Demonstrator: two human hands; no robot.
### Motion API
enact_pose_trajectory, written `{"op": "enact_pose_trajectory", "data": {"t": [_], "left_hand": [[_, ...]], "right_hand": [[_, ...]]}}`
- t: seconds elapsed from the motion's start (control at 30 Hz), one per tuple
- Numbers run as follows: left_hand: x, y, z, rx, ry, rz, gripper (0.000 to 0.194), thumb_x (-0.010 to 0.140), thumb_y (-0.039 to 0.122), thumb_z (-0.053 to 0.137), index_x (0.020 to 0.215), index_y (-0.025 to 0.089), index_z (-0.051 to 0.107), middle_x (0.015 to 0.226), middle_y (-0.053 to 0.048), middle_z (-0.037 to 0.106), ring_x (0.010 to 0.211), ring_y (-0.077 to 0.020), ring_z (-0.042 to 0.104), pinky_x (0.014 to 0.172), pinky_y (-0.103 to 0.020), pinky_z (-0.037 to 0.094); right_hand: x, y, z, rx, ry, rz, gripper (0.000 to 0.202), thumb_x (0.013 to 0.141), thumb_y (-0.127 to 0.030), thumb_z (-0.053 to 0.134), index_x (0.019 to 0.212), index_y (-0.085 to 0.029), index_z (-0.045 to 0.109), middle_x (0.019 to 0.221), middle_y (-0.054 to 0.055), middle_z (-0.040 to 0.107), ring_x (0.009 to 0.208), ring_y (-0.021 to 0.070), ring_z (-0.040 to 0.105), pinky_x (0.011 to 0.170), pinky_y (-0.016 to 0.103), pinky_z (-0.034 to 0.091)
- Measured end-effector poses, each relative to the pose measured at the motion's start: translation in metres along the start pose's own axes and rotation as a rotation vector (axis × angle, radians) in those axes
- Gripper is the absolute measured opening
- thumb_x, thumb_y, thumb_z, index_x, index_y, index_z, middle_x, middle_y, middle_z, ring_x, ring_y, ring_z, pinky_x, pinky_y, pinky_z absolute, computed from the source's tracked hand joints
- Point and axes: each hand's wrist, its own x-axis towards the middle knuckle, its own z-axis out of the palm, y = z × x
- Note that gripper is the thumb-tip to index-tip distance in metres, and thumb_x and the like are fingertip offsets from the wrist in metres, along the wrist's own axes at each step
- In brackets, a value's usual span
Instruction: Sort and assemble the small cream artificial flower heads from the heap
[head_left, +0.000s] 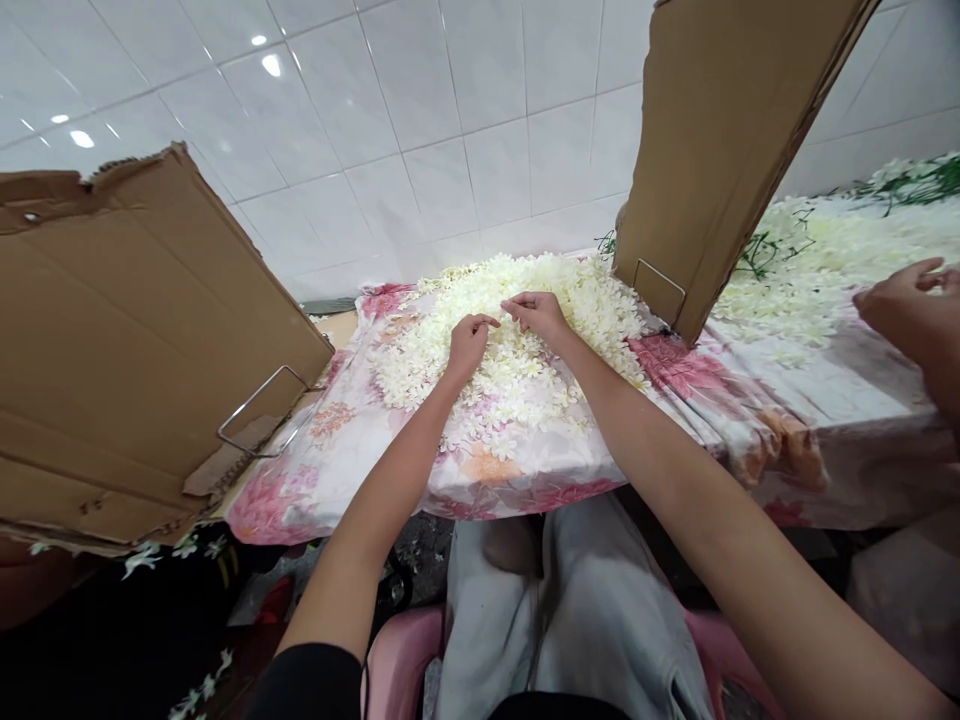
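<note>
A broad heap of small cream-white flowers covers much of the flowered tablecloth. Both hands are over the middle of this heap, close together with their fingertips facing each other. My left hand is closed, with thumb and forefinger pinched toward the right; anything in the pinch is too small to make out. Slightly higher and to the right, my right hand is also closed in a pinch. A pale bit shows at its fingertips, against flowers of the same colour.
Cardboard panels stand in metal wire holders to the left and right. Beyond the right panel, another person's hand is near a second flower pile with green stems. A white tiled wall rises behind the table.
</note>
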Motion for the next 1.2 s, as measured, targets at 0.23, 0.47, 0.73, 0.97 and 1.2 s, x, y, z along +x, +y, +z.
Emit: {"op": "enact_pose_trajectory", "data": {"t": [0.23, 0.47, 0.73, 0.97, 1.2], "left_hand": [[-0.0006, 0.0039, 0.0008, 0.024, 0.035, 0.056, 0.012, 0.086, 0.03, 0.079, 0.093, 0.02, 0.079, 0.08, -0.001, 0.056, 0.074, -0.0151, 0.055, 0.073, -0.03, 0.046], [-0.0029, 0.0041, 0.0016, -0.032, 0.03, 0.107, 0.027, 0.081, 0.044, 0.085, 0.092, 0.019, 0.079, 0.079, 0.0, 0.057, 0.071, -0.0139, 0.053, 0.072, -0.03, 0.045], [-0.0019, 0.0008, 0.0007, -0.02, 0.01, 0.107, 0.025, 0.089, 0.043, 0.074, 0.084, 0.019, 0.078, 0.082, -0.004, 0.067, 0.076, -0.0169, 0.057, 0.073, -0.03, 0.046], [-0.0031, 0.0026, -0.0014, 0.022, 0.05, 0.07, 0.028, 0.086, 0.043, 0.078, 0.072, 0.02, 0.07, 0.074, -0.002, 0.062, 0.071, -0.0163, 0.053, 0.069, -0.031, 0.043], [-0.0041, 0.0025, -0.0019, 0.007, 0.047, 0.092, 0.031, 0.084, 0.046, 0.079, 0.072, 0.019, 0.069, 0.074, -0.001, 0.062, 0.07, -0.0153, 0.052, 0.068, -0.03, 0.043]], "right_hand": [[-0.0012, 0.0012, 0.0029, -0.033, -0.065, -0.001, 0.055, 0.056, -0.063, 0.096, 0.071, -0.015, 0.074, 0.06, 0.002, 0.064, 0.051, 0.0098, 0.051, 0.044, 0.022, 0.044], [-0.0031, 0.0005, 0.0024, -0.017, -0.081, -0.005, 0.056, 0.056, -0.064, 0.096, 0.074, -0.014, 0.076, 0.062, 0.003, 0.067, 0.052, 0.0096, 0.052, 0.045, 0.021, 0.045], [-0.0031, -0.0001, 0.0022, -0.012, -0.093, 0.0, 0.048, 0.064, -0.058, 0.093, 0.068, -0.015, 0.073, 0.071, 0.004, 0.071, 0.047, 0.0065, 0.049, 0.044, 0.022, 0.043], [-0.0035, -0.0031, 0.0008, 0.06, -0.105, 0.039, 0.045, 0.063, -0.054, 0.093, 0.073, -0.014, 0.076, 0.06, -0.001, 0.059, 0.043, 0.0068, 0.047, 0.042, 0.023, 0.037], [-0.0041, -0.0002, 0.0019, -0.018, -0.125, 0.006, 0.045, 0.056, -0.051, 0.096, 0.072, -0.014, 0.076, 0.071, 0.004, 0.069, 0.051, 0.0083, 0.05, 0.047, 0.023, 0.042]]}}
